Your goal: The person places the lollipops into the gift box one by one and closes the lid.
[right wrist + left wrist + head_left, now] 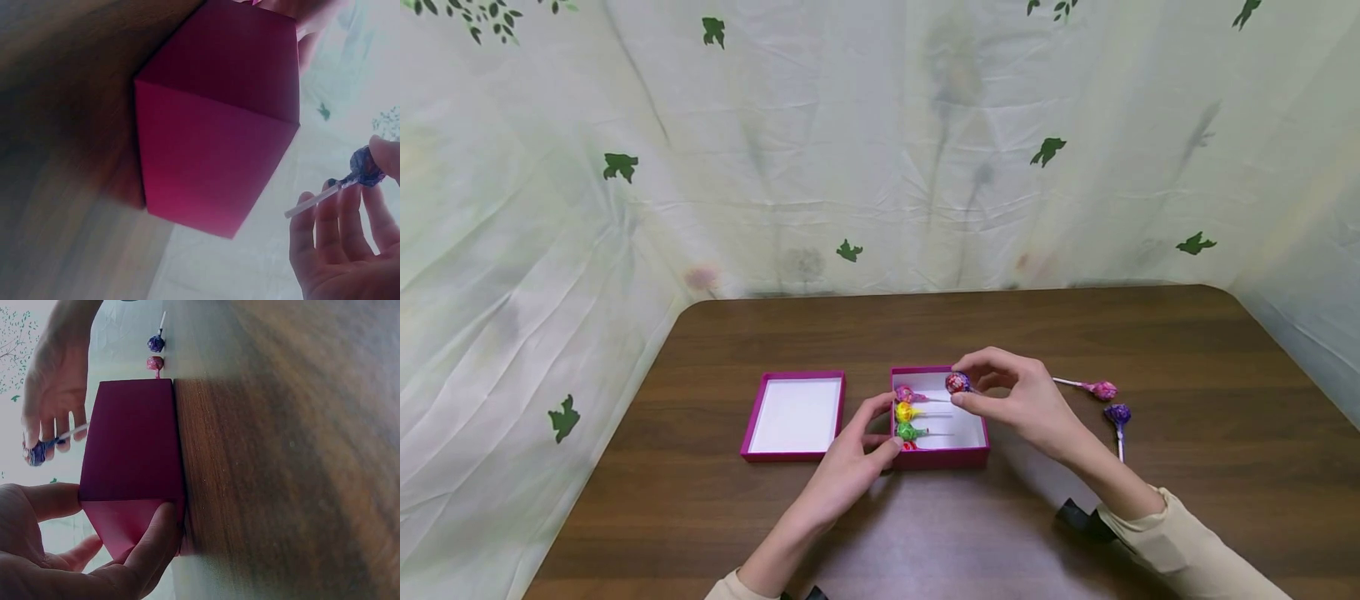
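Note:
My right hand (1033, 404) pinches a lollipop in a dark blue and red wrapper (957, 382) between thumb and fingers, above the magenta box (942, 459). In the right wrist view its white stick (309, 205) slants down across the fingers. My left hand (853, 454) grips the box at its left end, fingers and thumb spread round the corner. Inside, along the left wall, lie a pink lollipop (906, 393), a yellow lollipop (906, 412) and a green lollipop (910, 431), sticks pointing right. A red one (909, 446) shows only partly behind the front wall.
Left of the box lies its magenta lid (793, 417), white inside facing up. To the right on the brown table (700, 517) are a pink lollipop (1102, 390) and a purple lollipop (1117, 414). A pale curtain (887, 150) hangs behind the table.

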